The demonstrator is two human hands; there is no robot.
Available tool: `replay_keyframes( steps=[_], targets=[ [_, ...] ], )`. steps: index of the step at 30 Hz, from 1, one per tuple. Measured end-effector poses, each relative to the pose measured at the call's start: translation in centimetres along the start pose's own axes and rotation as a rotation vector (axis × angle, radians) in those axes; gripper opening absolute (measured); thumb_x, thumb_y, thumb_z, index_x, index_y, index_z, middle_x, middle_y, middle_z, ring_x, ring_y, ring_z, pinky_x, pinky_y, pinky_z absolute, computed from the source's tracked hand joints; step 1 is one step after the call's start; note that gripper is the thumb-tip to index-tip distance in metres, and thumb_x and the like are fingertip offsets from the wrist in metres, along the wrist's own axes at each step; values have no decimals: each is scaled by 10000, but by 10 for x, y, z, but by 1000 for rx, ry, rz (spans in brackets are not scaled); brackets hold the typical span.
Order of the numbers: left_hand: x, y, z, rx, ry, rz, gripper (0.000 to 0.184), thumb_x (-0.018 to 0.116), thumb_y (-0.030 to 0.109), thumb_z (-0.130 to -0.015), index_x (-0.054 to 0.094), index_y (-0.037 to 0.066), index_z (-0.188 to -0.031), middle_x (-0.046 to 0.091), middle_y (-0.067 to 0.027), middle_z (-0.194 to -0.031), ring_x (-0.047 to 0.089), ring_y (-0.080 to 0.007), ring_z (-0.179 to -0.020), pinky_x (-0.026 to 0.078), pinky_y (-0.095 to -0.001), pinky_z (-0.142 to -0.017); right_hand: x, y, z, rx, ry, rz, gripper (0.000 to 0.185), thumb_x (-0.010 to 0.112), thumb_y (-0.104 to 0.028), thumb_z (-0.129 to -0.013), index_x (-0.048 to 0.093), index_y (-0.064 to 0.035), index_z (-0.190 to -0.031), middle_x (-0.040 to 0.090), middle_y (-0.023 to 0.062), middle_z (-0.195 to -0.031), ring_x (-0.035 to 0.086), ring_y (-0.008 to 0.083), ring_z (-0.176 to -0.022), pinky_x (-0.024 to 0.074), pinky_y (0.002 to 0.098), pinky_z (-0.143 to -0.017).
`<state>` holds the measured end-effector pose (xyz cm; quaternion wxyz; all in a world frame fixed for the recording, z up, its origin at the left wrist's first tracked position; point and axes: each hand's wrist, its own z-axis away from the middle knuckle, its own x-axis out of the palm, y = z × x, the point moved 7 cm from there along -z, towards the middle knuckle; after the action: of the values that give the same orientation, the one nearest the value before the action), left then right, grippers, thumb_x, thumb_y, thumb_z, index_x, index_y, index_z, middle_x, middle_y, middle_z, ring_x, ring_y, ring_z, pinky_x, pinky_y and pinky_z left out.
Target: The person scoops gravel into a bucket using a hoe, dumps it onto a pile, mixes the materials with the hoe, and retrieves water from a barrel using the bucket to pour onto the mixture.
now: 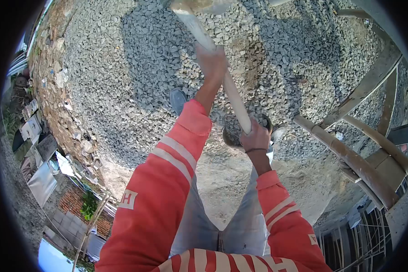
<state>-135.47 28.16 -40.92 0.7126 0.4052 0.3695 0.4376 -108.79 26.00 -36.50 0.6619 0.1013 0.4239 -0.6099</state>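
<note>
Both my hands grip a long pale wooden handle (pixel 235 97) that slants across the gravel. My left hand (pixel 211 63) is closed round its upper part, farther from my body. My right hand (pixel 257 136) is wrapped round the near end, a dark band on its wrist. At the top edge the handle meets a pale blade (pixel 211 5), cut off by the frame, so whether this is a hoe or a shovel I cannot tell. Below the right hand stands a dark round bucket (pixel 231 141) with gravel inside, partly hidden by that hand and the handle.
Grey gravel (pixel 154 59) spreads ahead and around. A shoe (pixel 178 99) shows beside my left sleeve. Wooden poles (pixel 349 158) and boards (pixel 367 84) stand on the right. Rubble (pixel 86 147) and scattered sheets (pixel 43 186) lie at the left. Bare ground (pixel 222 181) shows between my legs.
</note>
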Motion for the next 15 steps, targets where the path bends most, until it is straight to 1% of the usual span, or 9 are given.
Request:
replay_keyframes(
  steps=[1, 2, 4, 5, 7, 8, 11, 13, 15],
  targets=[
    [2, 17, -40, 29, 10, -44, 213, 568, 13, -806, 444, -60, -964, 530, -87, -651, 521, -163, -433, 438, -312, -378, 4, -29, -37, 53, -79, 46, 517, 690, -209, -658, 579, -141, -1158, 674, 152, -897, 645, 361, -859, 495, 453, -772],
    [4, 23, -76, 60, 0, -139, 171, 589, 46, -792, 513, -89, -865, 570, -109, -616, 570, -185, -461, 458, -331, -400, 6, -51, -63, 22, -21, -25, 508, 702, -215, -659, 586, -149, -1150, 677, 150, -905, 645, 359, -873, 501, 447, -794],
    [8, 1, -137, 81, -53, -564, 205, 617, 88, -771, 558, -102, -820, 605, -142, -624, 608, -204, -491, 476, -341, -427, 26, -76, -96, 13, -35, -98, 464, 650, -209, -692, 600, -167, -1151, 677, 176, -887, 649, 375, -859, 513, 454, -764],
    [5, -9, -141, 84, -49, -574, 205, 617, 88, -771, 558, -102, -820, 605, -142, -624, 608, -204, -491, 476, -341, -427, 32, -80, -93, 9, -39, -107, 464, 650, -209, -692, 600, -167, -1151, 677, 176, -887, 649, 375, -859, 513, 454, -764],
    [-3, -56, -133, -183, -145, -650, 269, 641, 115, -748, 562, -122, -849, 616, -165, -644, 620, -220, -496, 484, -348, -430, 47, -74, -67, 95, -194, -131, 447, 646, -221, -699, 601, -173, -1141, 682, 162, -899, 650, 367, -890, 513, 455, -779],
    [-10, -87, -129, -64, -46, -698, 276, 641, 114, -749, 558, -125, -860, 616, -163, -644, 617, -221, -491, 485, -350, -429, 53, -62, -53, 115, -210, -127, 442, 650, -223, -697, 601, -161, -1132, 683, 163, -901, 652, 367, -884, 514, 455, -782],
    [-35, -147, -72, -194, -26, -585, 451, 650, 171, -752, 488, -157, -1016, 621, -237, -869, 660, -343, -750, 541, -426, -659, 58, -20, -11, 125, -301, 4, 413, 695, -183, -688, 589, -116, -1082, 680, 156, -900, 659, 351, -897, 520, 441, -794],
    [-55, -136, -15, -406, 44, -329, 353, 625, 106, -763, 497, -139, -983, 613, -188, -754, 639, -280, -572, 520, -410, -498, 52, -9, 9, 106, -342, 57, 405, 683, -169, -701, 588, -120, -1091, 679, 161, -907, 659, 347, -902, 521, 445, -787],
    [-81, -149, 25, -507, 94, -423, 173, 608, 81, -801, 529, -57, -869, 559, -113, -631, 558, -203, -472, 452, -347, -407, 53, 5, 37, 74, -432, 135, 375, 651, -148, -731, 585, -127, -1099, 676, 170, -916, 658, 344, -912, 518, 455, -781]
  ],
)
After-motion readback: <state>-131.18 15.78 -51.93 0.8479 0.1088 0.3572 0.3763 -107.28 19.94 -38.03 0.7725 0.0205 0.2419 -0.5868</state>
